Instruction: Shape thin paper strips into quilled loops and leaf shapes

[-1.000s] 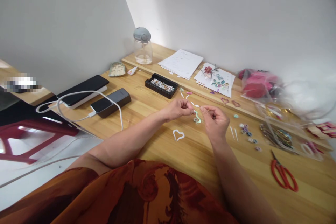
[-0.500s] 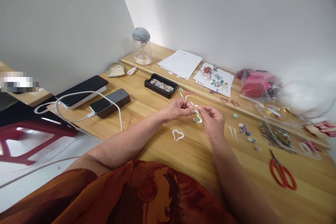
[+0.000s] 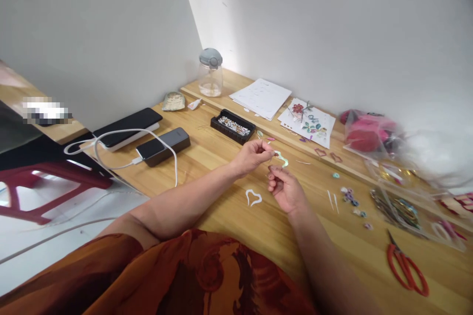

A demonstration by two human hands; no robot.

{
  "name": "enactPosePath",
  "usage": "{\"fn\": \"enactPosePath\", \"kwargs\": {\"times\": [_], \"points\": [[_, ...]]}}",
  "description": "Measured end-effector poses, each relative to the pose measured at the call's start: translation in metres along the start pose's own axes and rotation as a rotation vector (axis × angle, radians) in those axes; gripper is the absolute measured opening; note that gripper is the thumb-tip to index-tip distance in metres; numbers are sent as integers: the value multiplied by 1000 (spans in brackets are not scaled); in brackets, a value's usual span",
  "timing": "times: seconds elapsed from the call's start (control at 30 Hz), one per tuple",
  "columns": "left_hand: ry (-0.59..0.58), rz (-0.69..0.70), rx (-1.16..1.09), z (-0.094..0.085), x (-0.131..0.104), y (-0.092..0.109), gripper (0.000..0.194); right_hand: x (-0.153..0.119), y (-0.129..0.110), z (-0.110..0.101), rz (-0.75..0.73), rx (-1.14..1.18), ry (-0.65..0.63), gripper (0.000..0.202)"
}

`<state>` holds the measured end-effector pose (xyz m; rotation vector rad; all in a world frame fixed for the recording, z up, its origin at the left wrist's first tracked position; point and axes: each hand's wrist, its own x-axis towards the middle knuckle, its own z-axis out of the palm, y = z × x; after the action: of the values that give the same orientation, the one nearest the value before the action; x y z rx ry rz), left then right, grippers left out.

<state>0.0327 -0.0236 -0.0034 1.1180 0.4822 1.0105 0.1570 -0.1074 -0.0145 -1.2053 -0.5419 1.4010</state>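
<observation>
Over the middle of the table, my left hand pinches a thin pale green curved strip between thumb and fingertips. The strip bends in a wavy outline out to the right of those fingers. Just below and nearer to me is my right hand, palm turned partly up, its thumb and fingertips pressed together. Whatever it may be pinching is too fine to make out. A white heart-shaped outline, open at its lower tip, lies on the wood in front of both hands.
Behind my hands is a black tray of small beads. Red-handled scissors, small thread spools and two white strips lie to the right. Left are a power bank with a looping white cable. Paper sheets lie behind.
My right hand has come away from the strip, down toward me, and turned its palm up. My left hand still holds the strip, now showing more fully. The view has shifted slightly.
</observation>
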Motion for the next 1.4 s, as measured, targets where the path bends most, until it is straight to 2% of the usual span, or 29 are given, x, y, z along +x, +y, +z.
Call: {"fn": "enactPosePath", "kwargs": {"times": [0.17,0.33,0.4,0.5,0.6,0.7,0.77,0.97,1.17,1.3,1.4], "points": [[126,75,40,-3,4,-4,27,-2,7,6,-176,-138,94,25],[186,69,157,-4,7,-3,24,-6,9,5,-481,-428,187,24],[156,53,214,-5,7,-2,22,-9,3,3,-635,-583,238,20],[36,-6,264,-6,5,-2,20,-14,-10,-1,-844,-766,330,15],[-118,-84,260,-6,2,-2,20,-15,-21,-6,-956,-824,403,16],[-231,-139,239,-6,0,-2,24,-12,-24,-9,-955,-821,405,17],[-266,-162,225,-5,-1,-1,28,-10,-23,-11,-936,-812,402,19],[-288,-215,183,-4,-1,0,32,-6,-21,-13,-918,-782,382,18],[-325,-217,165,-5,-2,-1,28,-6,-21,-12,-916,-772,364,16],[-336,-202,146,-5,-3,3,23,-2,-19,-14,-837,-691,353,18],[-311,-200,123,-4,-3,5,24,3,-18,-15,-666,-531,307,23]]}}
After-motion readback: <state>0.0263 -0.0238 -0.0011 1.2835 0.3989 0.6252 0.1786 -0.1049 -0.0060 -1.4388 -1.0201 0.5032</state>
